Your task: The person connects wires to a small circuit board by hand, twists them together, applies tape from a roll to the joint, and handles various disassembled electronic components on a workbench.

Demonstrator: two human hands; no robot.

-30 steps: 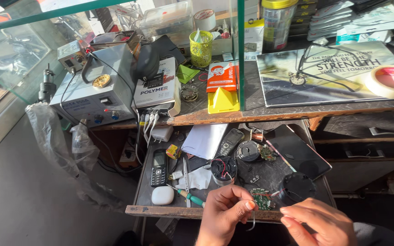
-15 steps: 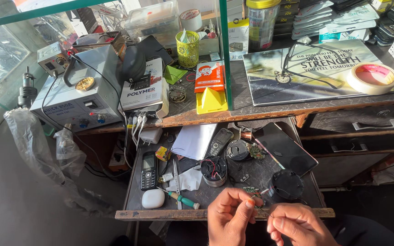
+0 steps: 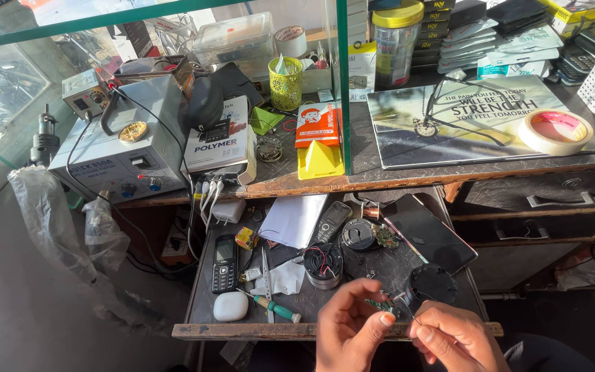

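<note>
Over the pull-out tray (image 3: 201, 329), both hands had moved lower right since earlier. Left hand (image 3: 349, 331) pinched a small green circuit board (image 3: 382, 304); right hand (image 3: 449, 337) gripped thin wire (image 3: 408, 310) beside it, work continuing.

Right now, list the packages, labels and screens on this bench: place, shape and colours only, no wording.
Orange carton: upper shelf centre, flat, orange with white emblem.
White box: right of the grey station, rectangular, dark lettering.
Poster mat: shelf right, wide, grey-toned, printed.
Keypad phone: tray left, black, screen dark.
Smartphone: tray right, black, screen dark.
</note>
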